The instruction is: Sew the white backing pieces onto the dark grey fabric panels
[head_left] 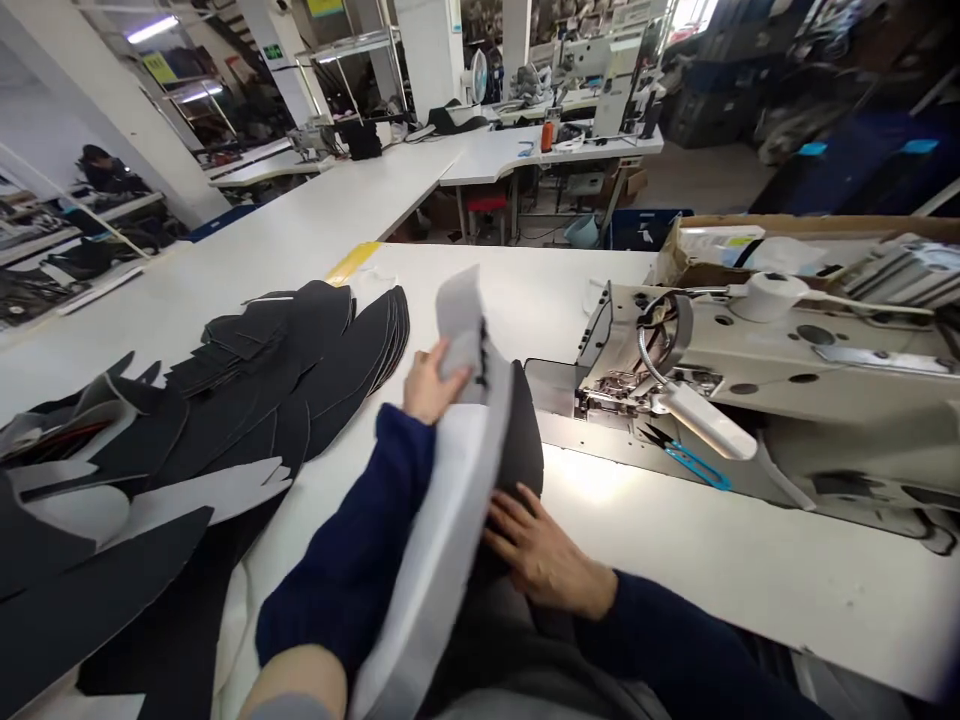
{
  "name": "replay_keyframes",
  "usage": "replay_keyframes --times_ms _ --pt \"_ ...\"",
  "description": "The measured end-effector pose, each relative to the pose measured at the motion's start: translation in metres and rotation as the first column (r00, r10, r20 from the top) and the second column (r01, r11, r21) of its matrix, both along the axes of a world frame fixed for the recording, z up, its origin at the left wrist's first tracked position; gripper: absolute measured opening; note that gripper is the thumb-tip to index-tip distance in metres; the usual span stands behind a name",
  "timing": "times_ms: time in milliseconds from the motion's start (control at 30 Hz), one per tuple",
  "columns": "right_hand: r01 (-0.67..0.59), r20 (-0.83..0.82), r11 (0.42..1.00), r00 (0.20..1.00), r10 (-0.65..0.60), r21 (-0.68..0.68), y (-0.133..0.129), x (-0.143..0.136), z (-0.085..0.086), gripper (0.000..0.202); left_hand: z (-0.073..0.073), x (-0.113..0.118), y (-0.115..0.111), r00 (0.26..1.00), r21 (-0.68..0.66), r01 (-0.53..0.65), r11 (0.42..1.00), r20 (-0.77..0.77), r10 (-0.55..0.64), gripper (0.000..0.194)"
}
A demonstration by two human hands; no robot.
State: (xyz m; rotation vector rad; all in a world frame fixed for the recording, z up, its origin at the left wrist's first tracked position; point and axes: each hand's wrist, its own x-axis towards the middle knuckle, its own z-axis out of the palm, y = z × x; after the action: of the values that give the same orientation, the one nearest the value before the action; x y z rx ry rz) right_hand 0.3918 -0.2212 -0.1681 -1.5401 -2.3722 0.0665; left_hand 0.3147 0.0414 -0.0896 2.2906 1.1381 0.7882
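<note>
Gripping, in the head view, the upper part of a light grey curved panel (461,470) between the thumb and fingers of the left hand (436,385), at the centre of the frame. Holds it on edge, sweeping down to the bottom of the frame, seemingly to part it from the dark fabric panel (527,435) just to its right. Lays the extended fingers of the right hand (547,560), below and right of centre, against that dark fabric, perhaps to steady it; cannot tell about any pinch there, with the thumb out of sight. Includes, at right of the frame, an industrial sewing machine (795,345) with a white lamp (709,418) angled down, apparently for light on the white tabletop (720,540). Has blue-handled thread snips (697,465) lying beside the lamp head, likely for easy reach from the right. Shows overlapping dark cut pieces (330,375) spread across the left of the frame, presumably handy for the left hand. Includes a yellow strip (352,263) above those pieces and, at far upper left, another person (109,170) near a bench.
</note>
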Motion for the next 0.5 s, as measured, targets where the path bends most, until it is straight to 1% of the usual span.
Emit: replay_keyframes --times_ms 33,67,100,133,200,267,300,333,367,433,467,500 --pt "0.036 0.003 0.999 0.999 -0.036 0.016 0.001 0.001 -0.006 0.025 -0.012 0.017 -0.011 0.987 0.039 0.028 0.999 -0.158 -0.021 0.058" --pt "0.073 0.010 0.997 0.997 -0.073 0.038 0.002 0.002 -0.013 0.020 -0.024 0.030 -0.022 0.954 0.069 0.076 0.995 -0.295 -0.052 0.056" --pt "0.090 0.017 0.994 0.996 -0.091 0.055 0.001 0.003 -0.018 0.021 -0.037 0.038 -0.032 0.919 0.092 0.116 0.989 -0.388 -0.071 0.053" --pt "0.077 0.023 0.995 0.997 -0.078 0.062 0.001 0.005 -0.022 0.023 -0.048 0.042 -0.040 0.890 0.110 0.157 0.981 -0.446 -0.093 0.052" --pt "-0.028 0.016 0.999 0.999 0.028 0.031 0.001 0.013 -0.022 0.024 -0.062 0.040 -0.052 0.866 0.142 0.216 0.966 -0.485 -0.123 0.050" --pt "-0.147 -0.011 0.989 0.989 0.147 -0.010 0.007 0.025 -0.015 0.019 -0.066 0.034 -0.058 0.866 0.172 0.253 0.952 -0.480 -0.143 0.049" --pt "-0.165 -0.017 0.986 0.986 0.165 -0.014 0.011 0.032 -0.011 0.017 -0.065 0.031 -0.061 0.861 0.175 0.291 0.940 -0.475 -0.178 0.048" --pt "-0.161 -0.018 0.987 0.987 0.161 -0.002 0.015 0.037 -0.007 0.015 -0.063 0.029 -0.064 0.845 0.162 0.358 0.919 -0.475 -0.246 0.047" --pt "-0.133 -0.015 0.991 0.991 0.133 0.021 0.018 0.039 -0.005 0.013 -0.061 0.028 -0.068 0.813 0.133 0.444 0.886 -0.475 -0.337 0.048" --pt "-0.048 -0.009 0.996 0.999 0.048 0.069 0.018 0.034 -0.010 0.012 -0.059 0.030 -0.078 0.711 0.047 0.610 0.791 -0.474 -0.520 0.052" --pt "0.005 -0.017 0.996 1.000 -0.004 0.087 0.015 0.026 -0.017 0.015 -0.059 0.033 -0.084 0.664 0.007 0.658 0.753 -0.477 -0.576 0.054" --pt "0.063 -0.038 0.993 0.998 -0.060 0.096 0.009 0.016 -0.026 0.020 -0.060 0.037 -0.089 0.642 -0.019 0.673 0.739 -0.482 -0.597 0.056"
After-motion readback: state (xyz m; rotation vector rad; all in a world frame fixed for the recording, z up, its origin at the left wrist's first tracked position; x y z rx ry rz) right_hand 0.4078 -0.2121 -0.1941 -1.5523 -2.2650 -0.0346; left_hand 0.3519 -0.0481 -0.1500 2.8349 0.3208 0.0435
